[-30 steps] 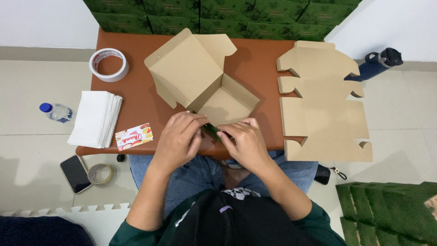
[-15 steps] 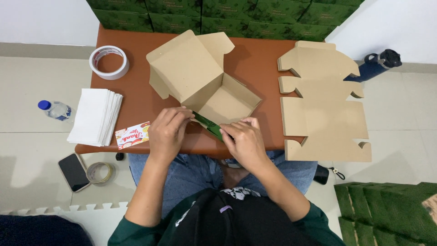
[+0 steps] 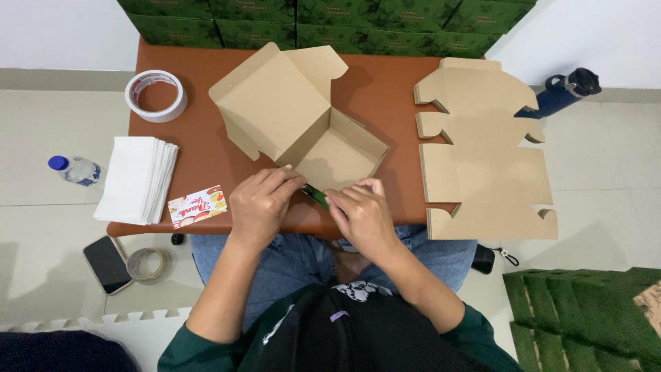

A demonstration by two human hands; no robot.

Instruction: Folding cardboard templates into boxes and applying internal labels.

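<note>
Box (image 3: pixel 303 124) of plain brown cardboard, lid flap raised.

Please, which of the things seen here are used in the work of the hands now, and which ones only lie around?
In use:
left hand
right hand
open cardboard box, its front wall pressed by both hands

Lying about:
stack of flat box blanks
tape roll
white paper stack
printed card
water bottle
phone
</note>
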